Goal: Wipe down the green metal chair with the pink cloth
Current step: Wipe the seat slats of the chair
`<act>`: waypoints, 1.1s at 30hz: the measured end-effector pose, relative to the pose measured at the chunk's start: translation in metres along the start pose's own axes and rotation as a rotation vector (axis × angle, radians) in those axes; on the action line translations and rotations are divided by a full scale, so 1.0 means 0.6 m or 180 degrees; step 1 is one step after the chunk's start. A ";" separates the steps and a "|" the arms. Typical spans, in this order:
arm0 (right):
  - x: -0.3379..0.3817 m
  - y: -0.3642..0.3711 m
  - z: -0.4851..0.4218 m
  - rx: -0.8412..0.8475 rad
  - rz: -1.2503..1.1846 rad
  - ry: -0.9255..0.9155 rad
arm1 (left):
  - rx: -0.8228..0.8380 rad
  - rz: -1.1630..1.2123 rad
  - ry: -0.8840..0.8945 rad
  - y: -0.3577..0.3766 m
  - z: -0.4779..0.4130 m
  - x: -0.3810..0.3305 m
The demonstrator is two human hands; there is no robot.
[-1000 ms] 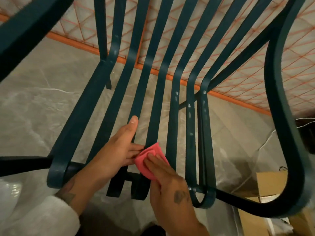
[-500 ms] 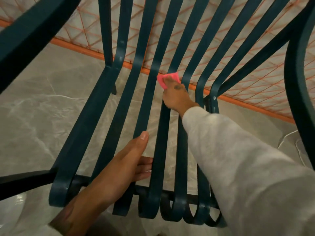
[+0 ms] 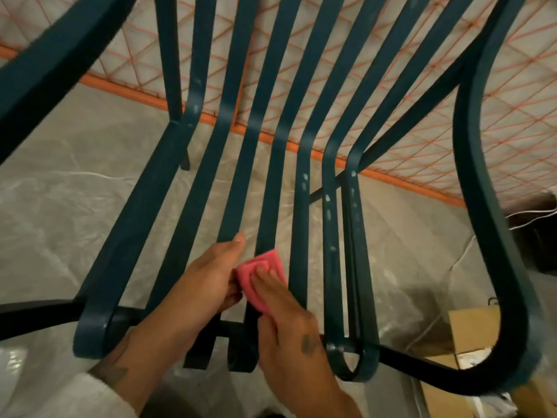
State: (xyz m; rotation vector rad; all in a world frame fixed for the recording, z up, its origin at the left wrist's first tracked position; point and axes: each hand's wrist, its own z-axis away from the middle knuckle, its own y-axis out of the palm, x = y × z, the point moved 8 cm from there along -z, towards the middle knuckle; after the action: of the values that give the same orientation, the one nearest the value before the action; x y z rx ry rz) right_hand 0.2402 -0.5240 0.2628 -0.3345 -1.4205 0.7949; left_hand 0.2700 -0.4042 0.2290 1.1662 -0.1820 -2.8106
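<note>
The green metal chair fills the view, its long seat slats running away from me toward the curved back. My left hand grips a middle slat near the front edge, thumb lying along the top and fingers curled beneath. Just right of it, the folded pink cloth lies on the neighbouring slat. My right hand presses the cloth down with flat fingers; its thumb is hidden. Pale smudges mark the slats further right.
The right armrest curves close past my right hand. Behind the chair runs an orange mesh fence. Plastic sheeting covers the grey floor. Cardboard boxes and a white cable lie at the lower right.
My right hand slid the pink cloth up the slat to the seat's far bend, then drew it back to the front edge. My left hand stayed on its slat.
</note>
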 end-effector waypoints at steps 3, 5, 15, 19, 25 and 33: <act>-0.020 -0.034 0.037 0.0025 -0.0921 0.0810 | -0.0207 -0.0767 0.0408 0.021 0.017 -0.019; -0.034 -0.083 0.044 -0.0526 -0.1396 0.1273 | -0.0328 -0.1053 0.0786 0.034 0.029 -0.039; -0.070 -0.049 -0.056 -0.0340 0.1419 -0.0053 | -0.0405 -0.0998 0.0820 0.043 -0.005 -0.040; -0.091 -0.075 -0.192 -0.0374 0.1454 0.0176 | -0.0350 -0.0962 0.0825 0.031 -0.016 -0.030; -0.108 -0.124 -0.401 -0.0425 0.1186 0.0866 | -0.0315 -0.0587 0.0623 0.007 -0.038 -0.027; -0.108 -0.133 -0.363 -0.0326 0.1019 0.1230 | -0.0237 -0.0731 0.0658 0.014 -0.028 -0.031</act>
State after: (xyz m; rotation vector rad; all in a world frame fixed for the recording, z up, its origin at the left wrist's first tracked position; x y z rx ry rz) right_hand 0.4748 -0.5700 0.2312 -0.7666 -1.0569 0.8612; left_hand 0.2954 -0.4111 0.2314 1.5375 0.0765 -2.8279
